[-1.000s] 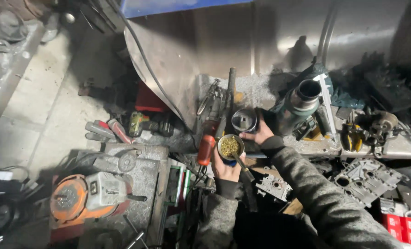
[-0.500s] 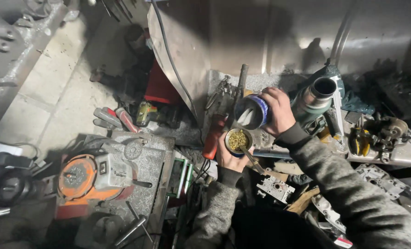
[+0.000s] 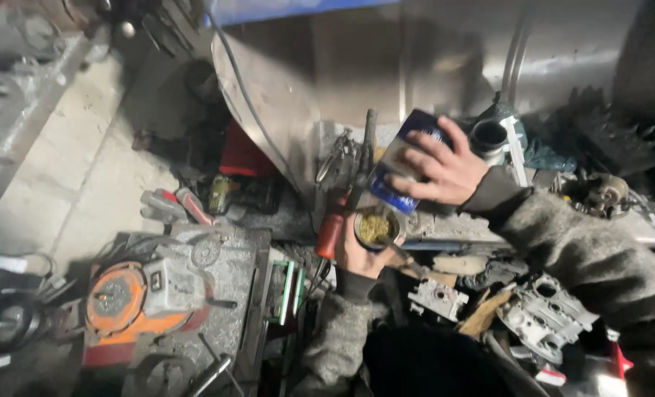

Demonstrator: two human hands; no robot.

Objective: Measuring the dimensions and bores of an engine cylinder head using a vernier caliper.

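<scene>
Overhead, right hand tilts blue can.

Dim light is falling from twelve o'clock, glaring off the metal sheet; edges are blurring, corners sinking into shadow.

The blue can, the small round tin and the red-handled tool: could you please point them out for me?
blue can (image 3: 387, 192), head view, on its lower blue side below the right hand's fingers.
small round tin (image 3: 375, 228), head view, on its yellowish contents.
red-handled tool (image 3: 329, 234), head view, on the red handle.
</scene>
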